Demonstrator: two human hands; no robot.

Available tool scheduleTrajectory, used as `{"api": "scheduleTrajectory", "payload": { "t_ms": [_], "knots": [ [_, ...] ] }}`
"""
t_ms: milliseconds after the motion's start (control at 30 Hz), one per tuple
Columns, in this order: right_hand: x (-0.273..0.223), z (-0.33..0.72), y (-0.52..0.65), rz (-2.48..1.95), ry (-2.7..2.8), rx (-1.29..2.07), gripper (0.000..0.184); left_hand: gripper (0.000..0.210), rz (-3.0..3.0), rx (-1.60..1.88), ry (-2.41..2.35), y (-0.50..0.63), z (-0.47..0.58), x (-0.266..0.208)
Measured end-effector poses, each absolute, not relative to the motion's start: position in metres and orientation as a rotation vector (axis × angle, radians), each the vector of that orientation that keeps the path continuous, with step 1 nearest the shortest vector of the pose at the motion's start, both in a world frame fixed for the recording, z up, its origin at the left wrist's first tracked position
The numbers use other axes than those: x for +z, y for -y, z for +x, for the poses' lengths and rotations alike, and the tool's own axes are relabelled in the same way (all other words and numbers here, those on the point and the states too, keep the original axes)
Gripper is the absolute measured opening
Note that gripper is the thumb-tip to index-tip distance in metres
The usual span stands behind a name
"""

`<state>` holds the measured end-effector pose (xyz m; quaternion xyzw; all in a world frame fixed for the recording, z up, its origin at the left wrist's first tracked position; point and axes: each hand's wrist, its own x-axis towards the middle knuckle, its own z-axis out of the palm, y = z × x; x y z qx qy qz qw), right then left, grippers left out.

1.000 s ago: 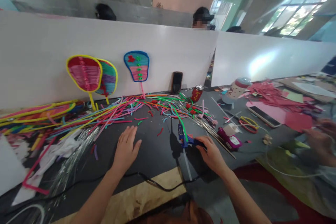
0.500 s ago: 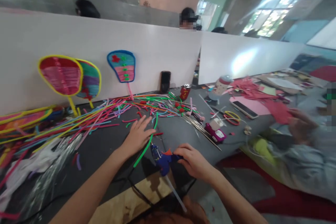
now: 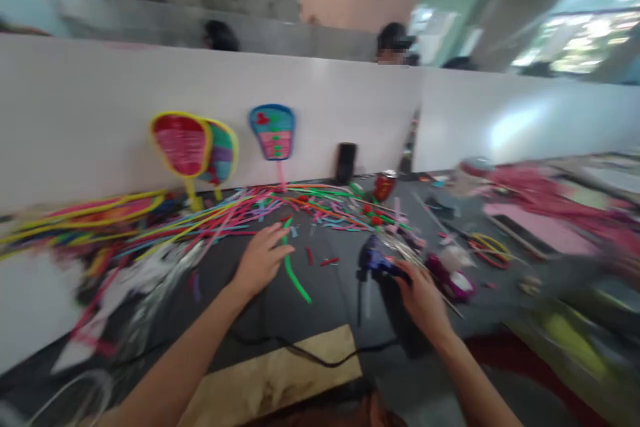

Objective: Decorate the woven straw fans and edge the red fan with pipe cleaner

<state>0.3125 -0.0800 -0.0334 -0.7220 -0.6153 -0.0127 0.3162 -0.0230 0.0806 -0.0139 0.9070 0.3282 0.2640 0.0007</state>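
A green pipe cleaner [image 3: 296,277] runs past the thumb and fingers of my left hand [image 3: 259,261], which is closed on it; part of the strip is hidden by the fingers. Its lower end slants down to the right over the dark tabletop. My right hand [image 3: 423,300] grips the handle of a blue glue gun [image 3: 375,259], lifted at the right, blurred by motion. A pale glue stick [image 3: 369,299] sticks out of the gun. Short red pieces [image 3: 329,261] lie on the table between the two hands.
Bundles of coloured pipe cleaners [image 3: 235,203] lie along the back. Fan-shaped pieces [image 3: 273,133] lean on the white partition [image 3: 320,93]. A phone [image 3: 346,163], red can [image 3: 384,185] and scissors [image 3: 490,250] are to the right. A black cord [image 3: 320,361] crosses a wooden board [image 3: 280,373] in front.
My right hand has carried the glue gun to the right, away from my left hand. The green pipe cleaner has turned, its lower end swinging rightward. The view has shifted left.
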Motion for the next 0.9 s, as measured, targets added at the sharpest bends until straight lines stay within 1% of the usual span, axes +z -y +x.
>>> {"api": "scheduleTrajectory", "payload": {
  "t_ms": [67, 133, 267, 333, 400, 533, 633, 700, 800, 833, 867, 900],
  "knots": [
    [-0.048, 0.324, 0.072, -1.888, 1.63, -0.049, 0.032, 0.038, 2.875, 0.592, -1.112, -0.071, -0.03, -0.016],
    [-0.062, 0.335, 0.064, -1.966, 1.698, -0.153, 0.036, 0.045, 2.836, 0.402, -1.247, -0.066, -0.04, -0.017],
    [-0.079, 0.35, 0.054, -1.927, 1.842, -0.351, 0.042, 0.055, 2.657, 0.286, -1.689, -0.069, -0.067, -0.01],
    [-0.076, 0.348, 0.052, -1.853, 1.916, -0.453, 0.043, 0.058, 2.483, 0.231, -1.966, -0.079, -0.083, -0.003],
    [-0.067, 0.342, 0.052, -1.78, 1.95, -0.534, 0.043, 0.059, 2.364, 0.217, -2.121, -0.095, -0.099, 0.004],
    [-0.05, 0.322, 0.054, -1.64, 2.009, -0.593, 0.042, 0.069, 2.225, 0.169, -2.244, -0.127, -0.126, 0.011],
    [-0.044, 0.309, 0.055, -1.529, 2.06, -0.565, 0.037, 0.073, 2.202, 0.109, -2.228, -0.139, -0.135, 0.011],
    [-0.042, 0.3, 0.054, -1.472, 2.081, -0.499, 0.031, 0.065, 2.225, 0.083, -2.193, -0.139, -0.134, 0.011],
    [-0.039, 0.279, 0.048, -1.355, 2.093, -0.342, 0.024, 0.033, 2.273, 0.078, -2.135, -0.136, -0.126, 0.012],
    [-0.037, 0.269, 0.045, -1.31, 2.109, -0.263, 0.023, 0.025, 2.284, 0.091, -2.122, -0.134, -0.122, 0.013],
    [-0.035, 0.258, 0.041, -1.301, 2.119, -0.165, 0.021, 0.023, 2.291, 0.11, -2.11, -0.133, -0.119, 0.014],
    [-0.033, 0.245, 0.038, -1.293, 2.131, -0.078, 0.019, 0.026, 2.295, 0.136, -2.1, -0.131, -0.116, 0.017]
  ]
}}
